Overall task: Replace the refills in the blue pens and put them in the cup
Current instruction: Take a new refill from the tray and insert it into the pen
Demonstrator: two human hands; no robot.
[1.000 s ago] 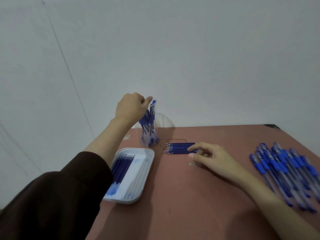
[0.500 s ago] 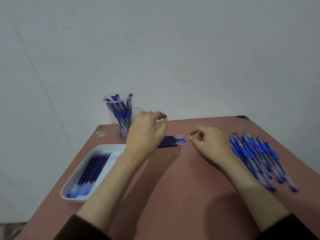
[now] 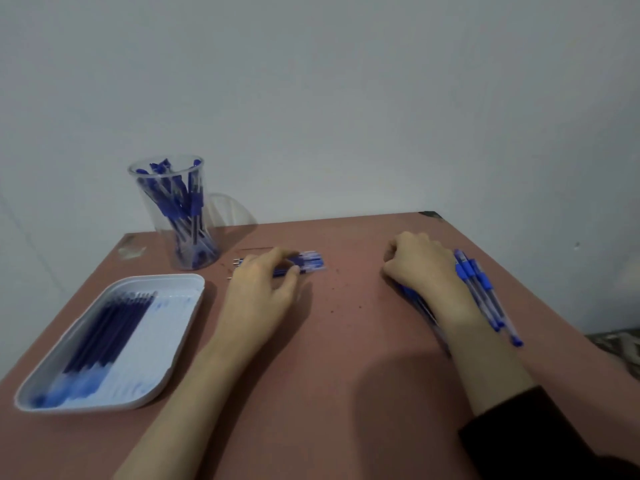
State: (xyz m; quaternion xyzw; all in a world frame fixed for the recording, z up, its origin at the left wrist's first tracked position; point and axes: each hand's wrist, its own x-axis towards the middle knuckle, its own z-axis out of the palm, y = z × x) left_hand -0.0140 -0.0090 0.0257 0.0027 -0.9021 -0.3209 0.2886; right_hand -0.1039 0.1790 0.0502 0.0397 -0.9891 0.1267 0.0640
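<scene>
In the head view, the step in hand is judged to be the picking of one fresh refill and one pen. It would be done well if a single refill were parted from the bundle by its plain end, so that the others are not rolled away, and a single pen drawn clear of the pile. The left hand (image 3: 259, 289) is laid on the surface (image 3: 329, 375) with fingers and thumb curled about the refills (image 3: 310, 263), which lie under and just beyond its fingertips; the picture is blurred there, so how many are pinched cannot be told. The right hand (image 3: 424, 268) is set well apart from the left, knuckles up and fingers bent over the pens (image 3: 476, 284), which lie beneath it and just to its outer side; whether one is gripped cannot be told. The cup (image 3: 175, 202), already holding pens, stands beyond the left hand and to its outer side. A tray (image 3: 187, 284) holding refills is placed just outside the left forearm.
</scene>
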